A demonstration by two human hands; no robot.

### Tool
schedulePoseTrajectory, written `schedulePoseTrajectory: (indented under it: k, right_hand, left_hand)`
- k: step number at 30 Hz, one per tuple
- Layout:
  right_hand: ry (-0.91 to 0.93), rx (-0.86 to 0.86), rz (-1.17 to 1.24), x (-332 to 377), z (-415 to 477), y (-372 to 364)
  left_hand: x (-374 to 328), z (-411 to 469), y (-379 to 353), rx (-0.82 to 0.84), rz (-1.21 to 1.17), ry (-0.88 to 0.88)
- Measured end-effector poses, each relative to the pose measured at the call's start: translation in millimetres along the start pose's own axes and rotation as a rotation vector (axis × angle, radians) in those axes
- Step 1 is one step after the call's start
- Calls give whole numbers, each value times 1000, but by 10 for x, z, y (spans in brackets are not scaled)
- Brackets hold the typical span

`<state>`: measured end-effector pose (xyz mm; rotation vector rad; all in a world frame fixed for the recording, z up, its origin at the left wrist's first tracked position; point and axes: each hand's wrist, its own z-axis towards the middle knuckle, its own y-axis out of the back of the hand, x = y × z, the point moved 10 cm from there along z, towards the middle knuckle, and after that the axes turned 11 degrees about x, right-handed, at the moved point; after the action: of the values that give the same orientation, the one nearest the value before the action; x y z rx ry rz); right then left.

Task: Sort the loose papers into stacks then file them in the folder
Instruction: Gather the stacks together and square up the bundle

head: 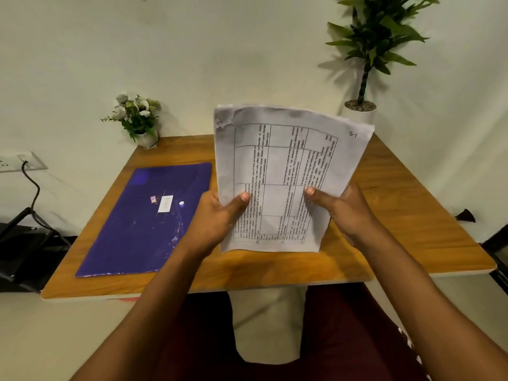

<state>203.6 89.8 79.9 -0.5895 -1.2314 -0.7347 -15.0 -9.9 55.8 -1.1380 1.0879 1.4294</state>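
Paper stack (283, 166) | left fingers (242, 200) pinching left edge | right fingers (316, 195) pinching right edge

Across mid-frame, a table (412, 215). On its left half, lying flat, a folder (143, 224). Just right of the folder, lifted above the tabletop, a sheaf of papers (283, 166), gripped at the lower left edge by the left hand (217, 215), at the lower right by the right hand (349, 210). At the table's far left corner, a flower pot (147, 138). Beyond the far right corner, upper right of frame, a potted plant (365, 64). At the left edge, a wall socket (19, 160).
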Motion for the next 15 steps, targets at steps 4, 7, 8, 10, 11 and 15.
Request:
schedulePoseTrajectory:
  k: [4, 7, 8, 10, 11, 15]
  right_hand:
    - [46, -2, -39, 158, 52, 4]
    - [-20, -17, -71, -9, 41, 40]
    - [-61, -22, -75, -101, 19, 44]
    - [-116, -34, -96, -200, -31, 42]
    - [-113, -35, -95, -195, -36, 40]
    - [-46, -14, -53, -71, -12, 17]
  left_hand:
    - [-48, 15, 4, -15, -44, -49]
    - [109, 2, -23, -14, -50, -11]
    - [160, -16, -30, -27, -42, 3]
    - [215, -48, -22, -58, -43, 19]
    - [211, -54, -13, -62, -51, 14]
    - [126, -18, 28, -25, -70, -31]
